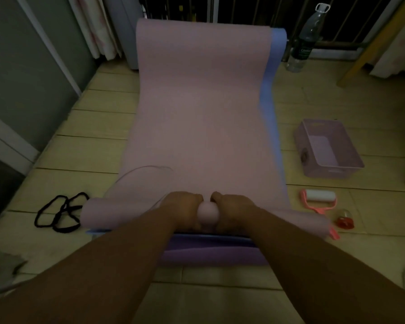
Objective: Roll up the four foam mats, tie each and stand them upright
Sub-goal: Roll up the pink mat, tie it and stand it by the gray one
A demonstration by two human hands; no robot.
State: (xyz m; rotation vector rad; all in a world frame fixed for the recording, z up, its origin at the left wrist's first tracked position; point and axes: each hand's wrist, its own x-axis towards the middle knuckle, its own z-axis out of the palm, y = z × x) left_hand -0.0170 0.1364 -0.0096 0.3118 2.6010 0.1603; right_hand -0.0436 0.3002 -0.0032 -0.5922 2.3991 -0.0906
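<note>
Here: left hand point(185, 208), right hand point(234, 206) curl fingers point(195, 197) over pink mat roll point(207, 213) beneath

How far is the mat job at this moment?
Done: nothing yet; no mat stands rolled and tied. In hand: the left hand and right hand grip the near end of the pink mat, rolled only a little. Left: finishing that roll, the blue mat and purple mat flat beneath it, and tying with the black straps on the floor.
</note>
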